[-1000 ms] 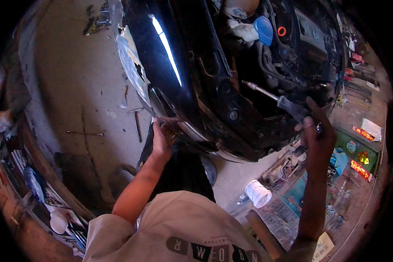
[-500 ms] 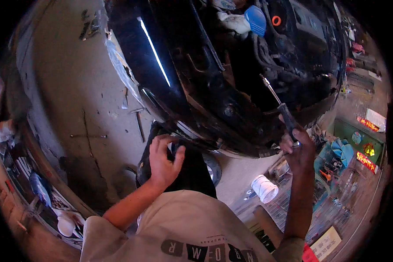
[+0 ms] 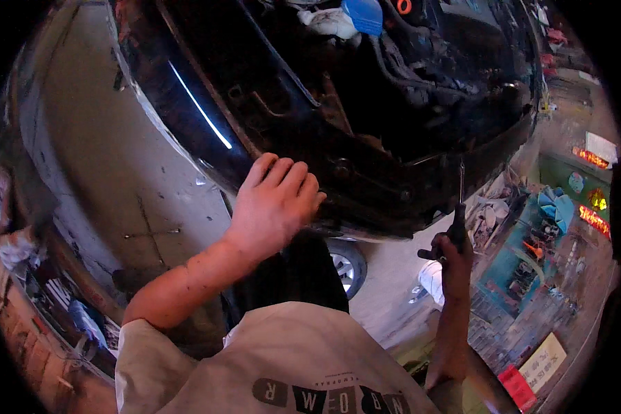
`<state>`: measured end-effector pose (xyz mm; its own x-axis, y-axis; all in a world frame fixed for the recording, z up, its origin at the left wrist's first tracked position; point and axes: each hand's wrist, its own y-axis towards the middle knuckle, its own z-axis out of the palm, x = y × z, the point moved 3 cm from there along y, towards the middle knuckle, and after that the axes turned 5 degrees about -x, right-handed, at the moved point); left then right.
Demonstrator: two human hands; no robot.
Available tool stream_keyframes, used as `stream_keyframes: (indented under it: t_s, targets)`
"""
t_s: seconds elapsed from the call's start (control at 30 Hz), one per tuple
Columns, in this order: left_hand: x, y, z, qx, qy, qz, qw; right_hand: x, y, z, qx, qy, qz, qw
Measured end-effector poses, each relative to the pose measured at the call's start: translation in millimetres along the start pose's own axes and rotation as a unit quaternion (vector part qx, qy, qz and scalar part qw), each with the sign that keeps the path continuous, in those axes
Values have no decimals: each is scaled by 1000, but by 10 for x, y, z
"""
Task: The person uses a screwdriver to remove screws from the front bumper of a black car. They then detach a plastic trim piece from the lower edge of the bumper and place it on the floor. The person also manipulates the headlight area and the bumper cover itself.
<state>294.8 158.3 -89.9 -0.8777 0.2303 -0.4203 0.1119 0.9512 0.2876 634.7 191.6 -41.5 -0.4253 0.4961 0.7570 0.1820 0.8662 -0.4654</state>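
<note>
In front of me is the open engine bay of a black car (image 3: 421, 172). My left hand (image 3: 276, 200) lies over its front edge, knuckles up and fingers slightly bent, with nothing visible in it. Right of it, my right hand (image 3: 454, 265) is closed around the dark handle of a socket driver (image 3: 461, 196). The driver's thin metal shaft points up, its tip close to the right part of the front edge; whether it touches anything cannot be made out. Deeper in the bay are a blue cap (image 3: 363, 17) on a white reservoir neck and an orange ring (image 3: 404, 6).
A cross-shaped wheel wrench (image 3: 152, 234) lies on the floor at left. Below the car's front are a wheel (image 3: 348, 268) and a white bucket (image 3: 432, 281). At right, a cluttered bench holds a teal tray (image 3: 510, 276) of tools and a blue cloth (image 3: 557, 207).
My left hand has moved up and forward onto the car's front edge. My right hand has lowered slightly, and the driver has swung from leaning left to nearly upright. The view has shifted too.
</note>
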Motion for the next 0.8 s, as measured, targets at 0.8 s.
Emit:
stream_keyframes:
  t_s: [0.8]
  targets:
    - [-18, 164, 120, -48, -13, 66, 997, -1014, -57, 279, -90, -60, -2, 994]
